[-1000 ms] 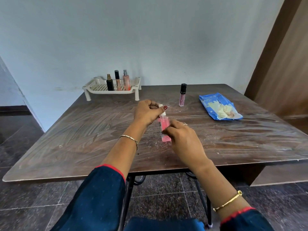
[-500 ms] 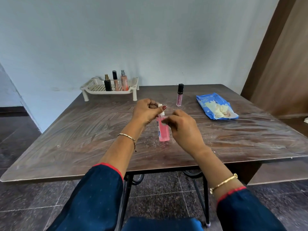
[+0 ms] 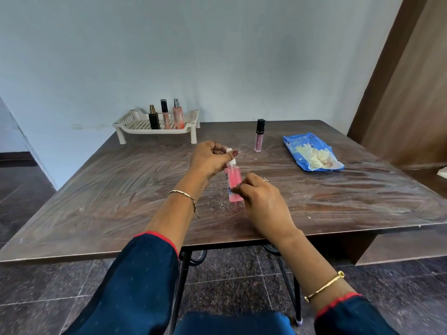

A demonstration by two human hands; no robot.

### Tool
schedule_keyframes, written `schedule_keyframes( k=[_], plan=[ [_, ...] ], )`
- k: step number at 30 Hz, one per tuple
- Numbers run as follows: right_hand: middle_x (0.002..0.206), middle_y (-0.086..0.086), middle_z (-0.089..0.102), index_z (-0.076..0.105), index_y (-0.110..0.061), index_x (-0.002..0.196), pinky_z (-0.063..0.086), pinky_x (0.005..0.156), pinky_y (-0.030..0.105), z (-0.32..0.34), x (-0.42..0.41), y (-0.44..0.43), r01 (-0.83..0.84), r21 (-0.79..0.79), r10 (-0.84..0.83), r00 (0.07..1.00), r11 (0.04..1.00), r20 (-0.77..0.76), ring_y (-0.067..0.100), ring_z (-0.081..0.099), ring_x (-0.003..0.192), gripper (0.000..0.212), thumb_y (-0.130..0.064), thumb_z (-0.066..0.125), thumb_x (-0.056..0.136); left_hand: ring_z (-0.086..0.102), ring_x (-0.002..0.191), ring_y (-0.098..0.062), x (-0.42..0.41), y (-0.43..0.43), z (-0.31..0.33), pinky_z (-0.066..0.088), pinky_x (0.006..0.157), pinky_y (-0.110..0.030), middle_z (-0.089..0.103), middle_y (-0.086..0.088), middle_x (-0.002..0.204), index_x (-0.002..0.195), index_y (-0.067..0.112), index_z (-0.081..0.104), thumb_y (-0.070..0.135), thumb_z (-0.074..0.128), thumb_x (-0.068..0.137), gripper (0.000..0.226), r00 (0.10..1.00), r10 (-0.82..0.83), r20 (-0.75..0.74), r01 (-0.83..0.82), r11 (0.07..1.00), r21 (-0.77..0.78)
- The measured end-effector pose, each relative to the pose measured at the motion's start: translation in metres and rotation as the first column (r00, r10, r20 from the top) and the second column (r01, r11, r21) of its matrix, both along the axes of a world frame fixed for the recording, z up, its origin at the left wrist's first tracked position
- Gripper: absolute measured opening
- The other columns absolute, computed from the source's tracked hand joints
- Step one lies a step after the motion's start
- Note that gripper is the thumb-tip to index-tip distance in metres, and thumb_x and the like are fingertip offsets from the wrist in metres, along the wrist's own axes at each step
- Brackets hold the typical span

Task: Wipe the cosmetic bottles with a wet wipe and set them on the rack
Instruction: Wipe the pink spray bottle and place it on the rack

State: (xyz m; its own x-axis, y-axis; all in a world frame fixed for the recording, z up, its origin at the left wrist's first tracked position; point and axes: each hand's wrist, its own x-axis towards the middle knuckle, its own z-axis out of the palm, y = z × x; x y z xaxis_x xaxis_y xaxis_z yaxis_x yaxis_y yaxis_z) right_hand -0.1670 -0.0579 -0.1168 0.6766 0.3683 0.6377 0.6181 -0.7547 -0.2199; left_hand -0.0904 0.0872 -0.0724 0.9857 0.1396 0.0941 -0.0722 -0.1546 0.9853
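Head view, held thing: a small clear plastic bottle of pink liquid with a white cap (image 3: 233, 181) stands nearly upright over the middle of the dark wood-grain bench (image 3: 108, 189), between both hands.
Left hand (image 3: 210, 159): fingers curled shut, pinching the white cap at the top of the bottle.
Right hand (image 3: 263, 201): fingers (image 3: 242, 188) pressed together against the bottle's lower body; whether a wipe sits between them and the bottle cannot be told.
Rack: a white perforated plastic rack on short legs (image 3: 135, 124) sits at the far left of the bench against the pale wall.
On the rack: a black square bottle with a gold top (image 3: 154, 119), a slim peach tube with a black cap (image 3: 165, 114) and a peach spray bottle with a silver top (image 3: 177, 116), all upright, side by side.
Loose on the bench: a slim pink tube with a black cap (image 3: 259, 136) stands upright just beyond the hands, apart from the rack.
Wipes: an open blue packet of white wet wipes (image 3: 312, 152) lies flat to the right, well apart from the hands.
Bench surface: white crumbs scattered around the held bottle's base; smeared wipe marks all over.
Path to the rack: open bench between the hands and the rack.
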Motion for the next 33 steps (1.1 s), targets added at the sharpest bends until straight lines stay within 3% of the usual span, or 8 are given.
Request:
schedule_keyframes(
  k=[5, 11, 16, 21, 25, 30, 33],
  plan=[
    [0.086, 0.006, 0.060, 0.074, -0.007, 0.092, 0.050, 0.054, 0.038, -0.003, -0.003, -0.007, -0.019, -0.043, 0.017, 0.999, 0.999, -0.050, 0.029, 0.061, 0.068, 0.017, 0.000, 0.073, 0.076, 0.062, 0.066, -0.015, 0.000, 0.003, -0.001, 0.055, 0.058, -0.024, 0.064, -0.007, 0.081, 0.084, 0.011, 0.057, 0.010, 0.079, 0.075, 0.024, 1.000, 0.020, -0.010, -0.020, 1.000, -0.019],
    [0.083, -0.005, 0.060, 0.076, -0.019, 0.093, 0.054, 0.071, 0.035, 0.014, 0.005, -0.026, -0.069, -0.013, 0.064, 0.964, 0.998, -0.259, 0.013, 0.059, 0.074, 0.018, -0.007, 0.073, 0.080, 0.068, 0.080, -0.028, 0.002, 0.002, -0.006, 0.058, 0.077, -0.048, 0.066, -0.011, 0.086, 0.080, 0.014, 0.054, 0.016, 0.081, 0.073, 0.028, 0.996, 0.086, 0.013, -0.087, 0.996, 0.006],
    [0.086, -0.004, 0.061, 0.075, -0.016, 0.098, 0.054, 0.073, 0.029, 0.036, 0.016, -0.018, -0.018, 0.159, 0.037, 0.993, 0.987, -0.116, 0.010, 0.060, 0.078, 0.020, -0.004, 0.068, 0.084, 0.068, 0.088, -0.032, -0.001, -0.006, -0.008, 0.057, 0.080, -0.051, 0.066, -0.012, 0.091, 0.079, 0.015, 0.052, 0.020, 0.081, 0.073, 0.030, 0.995, 0.102, 0.012, -0.102, 0.995, -0.011],
    [0.093, 0.005, 0.062, 0.072, -0.013, 0.099, 0.053, 0.065, 0.041, 0.035, 0.025, -0.001, 0.001, 0.082, -0.002, 1.000, 0.997, 0.018, 0.023, 0.060, 0.078, 0.017, -0.006, 0.063, 0.087, 0.067, 0.086, -0.026, -0.006, -0.018, 0.002, 0.057, 0.080, -0.046, 0.063, -0.004, 0.081, 0.076, 0.018, 0.052, 0.031, 0.082, 0.071, 0.033, 0.993, 0.096, 0.073, -0.103, 0.990, 0.094],
    [0.095, 0.004, 0.062, 0.073, -0.012, 0.096, 0.050, 0.059, 0.038, 0.029, 0.025, -0.005, 0.015, 0.056, -0.019, 0.997, 0.998, 0.072, 0.024, 0.061, 0.077, 0.016, -0.003, 0.064, 0.085, 0.064, 0.079, -0.022, -0.005, -0.018, 0.003, 0.057, 0.079, -0.045, 0.062, -0.001, 0.076, 0.079, 0.019, 0.052, 0.041, 0.086, 0.062, 0.044, 0.996, 0.050, 0.073, -0.058, 0.993, 0.105],
    [0.085, 0.004, 0.060, 0.073, -0.009, 0.093, 0.049, 0.053, 0.038, 0.017, 0.021, -0.011, 0.007, 0.014, -0.008, 0.998, 1.000, 0.056, 0.026, 0.060, 0.068, 0.016, 0.000, 0.069, 0.081, 0.060, 0.072, -0.017, -0.001, -0.014, -0.002, 0.057, 0.081, -0.042, 0.065, -0.002, 0.078, 0.098, 0.012, 0.066, 0.028, 0.077, 0.077, 0.029, 0.998, -0.040, 0.054, 0.036, 0.997, 0.073],
    [0.086, 0.005, 0.061, 0.074, -0.008, 0.092, 0.051, 0.053, 0.042, 0.010, 0.020, -0.015, 0.012, 0.040, -0.014, 0.999, 0.999, 0.034, 0.027, 0.061, 0.069, 0.017, 0.001, 0.069, 0.079, 0.059, 0.072, -0.014, -0.002, -0.011, -0.001, 0.057, 0.071, -0.029, 0.064, -0.004, 0.083, 0.111, 0.006, 0.065, 0.019, 0.065, 0.088, 0.026, 0.995, -0.092, 0.049, 0.089, 0.994, 0.062]
  ],
)
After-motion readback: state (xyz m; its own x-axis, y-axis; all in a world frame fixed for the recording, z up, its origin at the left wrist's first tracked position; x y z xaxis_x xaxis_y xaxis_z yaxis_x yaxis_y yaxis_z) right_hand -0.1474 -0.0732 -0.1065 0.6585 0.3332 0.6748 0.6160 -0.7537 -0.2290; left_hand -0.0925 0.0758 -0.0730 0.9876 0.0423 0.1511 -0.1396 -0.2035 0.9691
